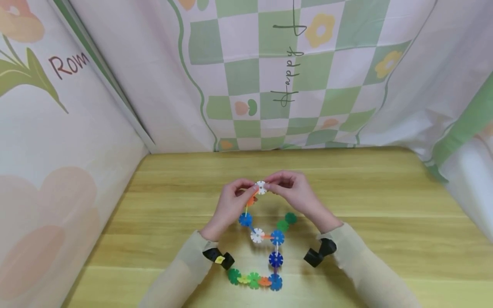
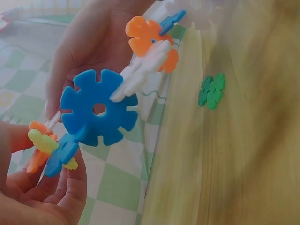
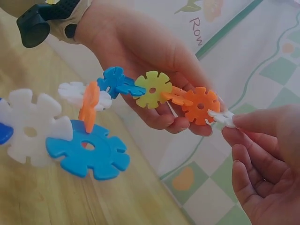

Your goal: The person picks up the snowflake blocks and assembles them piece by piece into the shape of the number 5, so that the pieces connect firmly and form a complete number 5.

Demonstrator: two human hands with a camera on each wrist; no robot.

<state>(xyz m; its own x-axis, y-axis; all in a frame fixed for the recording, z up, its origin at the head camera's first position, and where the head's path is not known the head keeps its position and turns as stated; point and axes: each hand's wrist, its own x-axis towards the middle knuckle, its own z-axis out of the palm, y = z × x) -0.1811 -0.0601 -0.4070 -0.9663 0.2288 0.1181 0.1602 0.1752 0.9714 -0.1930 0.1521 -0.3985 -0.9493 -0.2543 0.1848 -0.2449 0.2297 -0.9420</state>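
Both hands hold the upper end of a long chain of slotted plastic snowflake discs. My right hand [image 1: 294,190] pinches a white snowflake disc [image 1: 261,187] between thumb and forefinger. Beside it, my left hand [image 1: 231,201] grips the neighbouring orange disc [image 3: 201,106], fingers behind the chain. From there a yellow disc [image 3: 152,89], a blue disc [image 1: 245,219], another white disc [image 1: 257,235] and a further blue disc [image 1: 277,237] follow. The chain runs down past a dark blue disc [image 1: 275,259] to a corner disc [image 1: 275,282], then left to a green disc [image 1: 234,276].
Two joined green discs [image 2: 212,91] lie on the wooden table [image 1: 366,192], apart from the chain. Checkered cloth [image 1: 277,77] hangs behind the table, and a printed cloth [image 1: 57,149] stands on the left. Black wrist cameras [image 1: 319,253] sit below the hands.
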